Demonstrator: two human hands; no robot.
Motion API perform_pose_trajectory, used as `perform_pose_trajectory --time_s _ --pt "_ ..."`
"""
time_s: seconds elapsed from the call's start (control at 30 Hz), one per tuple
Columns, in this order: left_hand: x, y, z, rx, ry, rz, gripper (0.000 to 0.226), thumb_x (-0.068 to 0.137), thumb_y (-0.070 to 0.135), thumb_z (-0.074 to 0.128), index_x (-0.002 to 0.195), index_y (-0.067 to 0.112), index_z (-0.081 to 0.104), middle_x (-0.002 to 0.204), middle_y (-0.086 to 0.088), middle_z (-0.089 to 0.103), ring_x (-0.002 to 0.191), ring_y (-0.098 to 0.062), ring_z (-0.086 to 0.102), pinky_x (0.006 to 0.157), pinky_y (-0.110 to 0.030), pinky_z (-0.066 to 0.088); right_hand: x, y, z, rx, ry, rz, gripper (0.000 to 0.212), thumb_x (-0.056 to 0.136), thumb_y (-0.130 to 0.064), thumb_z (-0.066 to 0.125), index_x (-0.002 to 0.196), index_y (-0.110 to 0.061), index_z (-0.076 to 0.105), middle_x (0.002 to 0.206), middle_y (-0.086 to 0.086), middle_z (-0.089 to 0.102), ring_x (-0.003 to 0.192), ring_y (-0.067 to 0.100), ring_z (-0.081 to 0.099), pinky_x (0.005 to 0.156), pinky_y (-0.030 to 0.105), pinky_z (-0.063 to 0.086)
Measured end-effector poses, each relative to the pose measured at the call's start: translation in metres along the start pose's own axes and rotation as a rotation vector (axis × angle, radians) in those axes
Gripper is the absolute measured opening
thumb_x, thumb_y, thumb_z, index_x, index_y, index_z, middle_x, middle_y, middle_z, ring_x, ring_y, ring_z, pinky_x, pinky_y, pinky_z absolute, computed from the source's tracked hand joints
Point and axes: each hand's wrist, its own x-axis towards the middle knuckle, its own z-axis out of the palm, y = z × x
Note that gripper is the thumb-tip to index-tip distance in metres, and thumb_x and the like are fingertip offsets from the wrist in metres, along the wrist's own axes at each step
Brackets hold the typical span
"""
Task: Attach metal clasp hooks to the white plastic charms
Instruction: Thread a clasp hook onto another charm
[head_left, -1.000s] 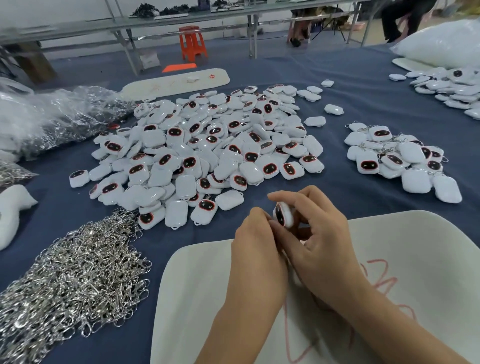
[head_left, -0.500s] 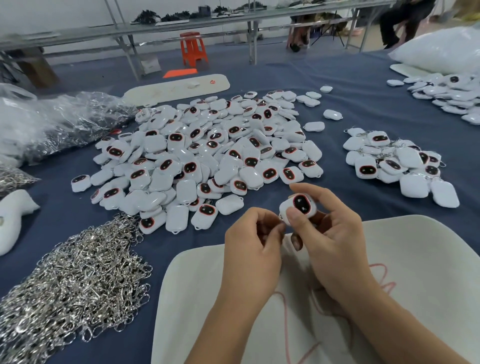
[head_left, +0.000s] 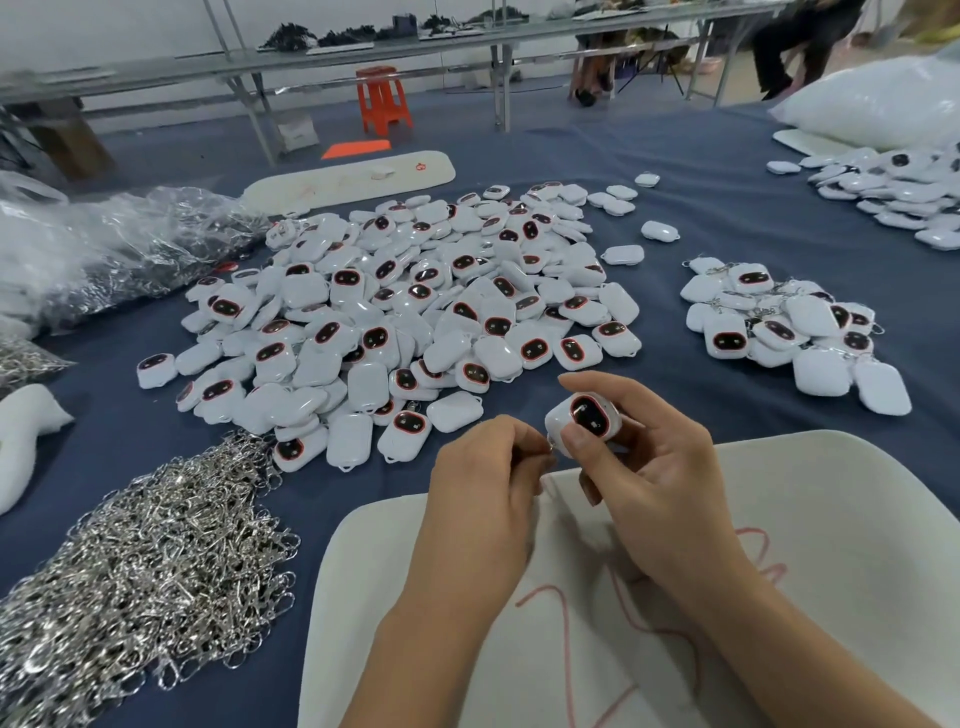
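Item in hand: one white plastic charm (head_left: 583, 422), dark oval face ringed in red turned up toward the camera, pinched in the right hand (head_left: 649, 483) between thumb at the near edge and forefinger over the far edge. Held above the blue table cover (head_left: 675, 171), just beyond the white foam board (head_left: 831, 545).

Left hand (head_left: 480, 499): fingertips drawn together at the charm's lower left corner, pinching something small and bright there, taken to be a metal clasp hook (head_left: 549, 445); mostly hidden, so engagement with the charm's loop not confirmable.

Stock, unfinished: large heap of loose charms (head_left: 405, 312), centre of table, no hooks evident. Majority of the lot.

Stock, finished: smaller pile of charms with hooks (head_left: 779, 322), right of centre, chain and ring glints visible among them. Further charm pile (head_left: 893, 192) at far right, status unclear.

Supply: heap of clasp hooks (head_left: 135, 571), near left; ample.

Progress, estimated: early; small fraction done, bulk remaining.

Markings: red scribble on foam board, not legible. Small red mark on long white board (head_left: 353, 176), far centre, unreadable. No brand discernible on charms.
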Motion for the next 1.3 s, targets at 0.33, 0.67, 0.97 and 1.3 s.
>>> perform_pose_trajectory --time_s 0.33,0.67,0.97,1.3 --pt "-0.002 0.004 0.002 0.139 0.024 -0.038 0.013 0.097 0.012 0.061 0.088 0.02 0.065 0.086 0.006 0.064 0.081 -0.013 0.061 0.075 -0.038 0.05 -0.002 0.003 0.003 -0.298 -0.015 -0.189 0.021 0.089 -0.015 0.076 0.108 -0.023 0.072 0.091 -0.012 0.069 0.078 0.016 0.069 0.066 0.027 0.054" --pt "0.005 -0.005 0.006 -0.248 0.148 0.082 0.017 0.083 0.006 0.076 0.084 0.022 0.07 0.082 0.015 0.069 0.081 -0.007 0.067 0.075 -0.011 0.048 0.007 0.0 0.002 0.429 0.062 0.327 0.017 0.093 -0.001 0.068 0.108 -0.004 0.073 0.077 0.01 0.059 0.056 0.016 0.049 0.048 0.024 0.047" --pt "0.005 -0.008 0.011 -0.219 0.173 0.077 0.015 0.09 0.011 0.07 0.09 0.026 0.072 0.082 0.013 0.07 0.082 -0.013 0.068 0.073 -0.016 0.049 0.008 0.0 0.001 0.455 0.05 0.347 0.014 0.093 0.001 0.069 0.103 -0.007 0.073 0.077 0.008 0.062 0.057 0.015 0.051 0.049 0.024 0.049" --pt "0.007 -0.01 0.007 -0.071 0.173 0.123 0.013 0.092 0.015 0.069 0.083 0.024 0.068 0.08 0.013 0.067 0.082 -0.013 0.064 0.069 -0.02 0.048 0.007 0.002 0.0 0.326 0.041 0.321 0.01 0.096 -0.006 0.071 0.103 -0.012 0.072 0.075 0.012 0.061 0.054 0.016 0.051 0.046 0.026 0.049"
